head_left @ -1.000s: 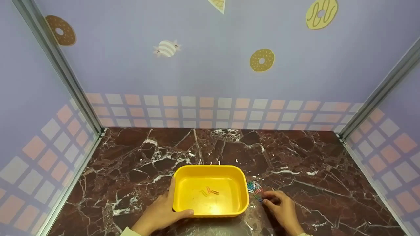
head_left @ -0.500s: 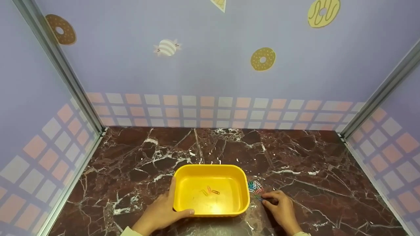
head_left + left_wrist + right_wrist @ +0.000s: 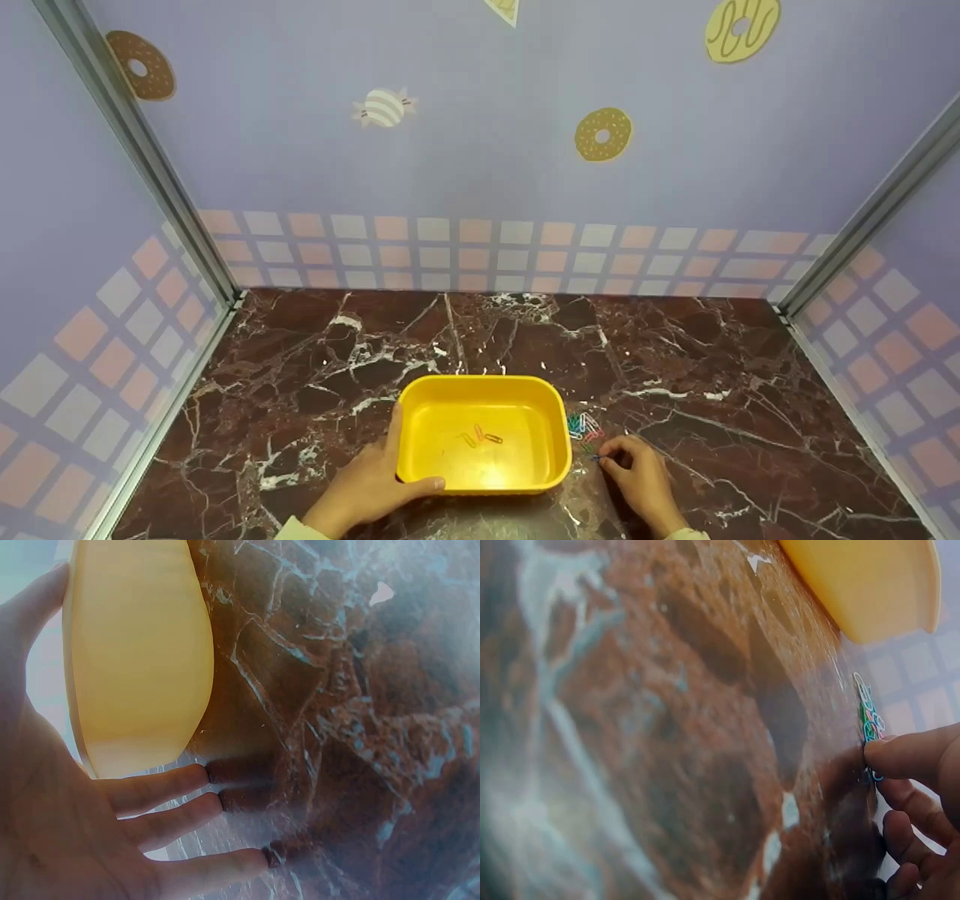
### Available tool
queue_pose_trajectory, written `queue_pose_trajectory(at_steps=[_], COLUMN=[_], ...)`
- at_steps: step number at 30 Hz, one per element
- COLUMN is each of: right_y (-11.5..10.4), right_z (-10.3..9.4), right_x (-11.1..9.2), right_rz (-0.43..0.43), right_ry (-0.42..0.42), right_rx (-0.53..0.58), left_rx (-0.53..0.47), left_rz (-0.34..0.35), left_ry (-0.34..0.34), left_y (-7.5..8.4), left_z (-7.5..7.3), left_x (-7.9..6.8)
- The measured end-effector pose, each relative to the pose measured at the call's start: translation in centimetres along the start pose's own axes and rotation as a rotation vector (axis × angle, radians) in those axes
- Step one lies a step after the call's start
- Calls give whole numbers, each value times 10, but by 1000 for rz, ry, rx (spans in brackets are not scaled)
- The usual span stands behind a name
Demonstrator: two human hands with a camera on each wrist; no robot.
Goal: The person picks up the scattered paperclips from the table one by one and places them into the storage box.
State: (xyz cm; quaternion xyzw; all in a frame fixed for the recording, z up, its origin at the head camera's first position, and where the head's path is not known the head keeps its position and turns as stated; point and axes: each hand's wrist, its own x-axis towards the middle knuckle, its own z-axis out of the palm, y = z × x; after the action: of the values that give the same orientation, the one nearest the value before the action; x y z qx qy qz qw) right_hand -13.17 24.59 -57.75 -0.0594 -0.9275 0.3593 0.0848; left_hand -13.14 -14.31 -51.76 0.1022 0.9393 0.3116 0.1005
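Note:
My left hand (image 3: 369, 480) rests against the left front corner of a yellow plastic bin (image 3: 484, 489). Its thumb lies along the front rim, and the left wrist view shows straight fingers spread by the table. Inside the bin lie a yellow paper clip (image 3: 469, 440), a pink paper clip (image 3: 478, 432) and an orange-brown paper clip (image 3: 493, 439). Beyond the bin's right side, my right hand (image 3: 642, 480) pinches a blue paper clip (image 3: 595, 457) between thumb and index finger, low at the table. Several green, white and red paper clips (image 3: 582, 426) lie in a small pile beside it.
A dark red marbled tabletop (image 3: 300, 375) carries everything. Lilac walls with printed sweets and checks (image 3: 480, 150) enclose it at the back and sides, with metal strips (image 3: 135, 150) at the corners.
My right fingertips have shifted slightly around the blue paper clip, drawing it a little away from the pile. The left hand and bin stay in place.

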Motion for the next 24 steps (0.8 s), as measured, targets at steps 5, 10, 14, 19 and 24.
queue_pose_trajectory(at_steps=[5, 10, 14, 19, 24], right_y=[2, 1, 0, -4, -10], right_z=[-1, -1, -2, -2, -3], right_x=[0, 0, 0, 0, -1], right_rz=[-25, -9, -12, -51, -77], right_ry=[-21, -24, -15, 13, 51], right_rx=[17, 66, 109, 138, 144], left_rx=[-2, -1, 2, 3, 2], left_rz=[11, 19, 19, 22, 23], left_ry=[1, 6, 11, 19, 20], left_y=[0, -1, 0, 0, -1], left_z=[0, 0, 0, 0, 1], left_x=[0, 0, -1, -1, 0])
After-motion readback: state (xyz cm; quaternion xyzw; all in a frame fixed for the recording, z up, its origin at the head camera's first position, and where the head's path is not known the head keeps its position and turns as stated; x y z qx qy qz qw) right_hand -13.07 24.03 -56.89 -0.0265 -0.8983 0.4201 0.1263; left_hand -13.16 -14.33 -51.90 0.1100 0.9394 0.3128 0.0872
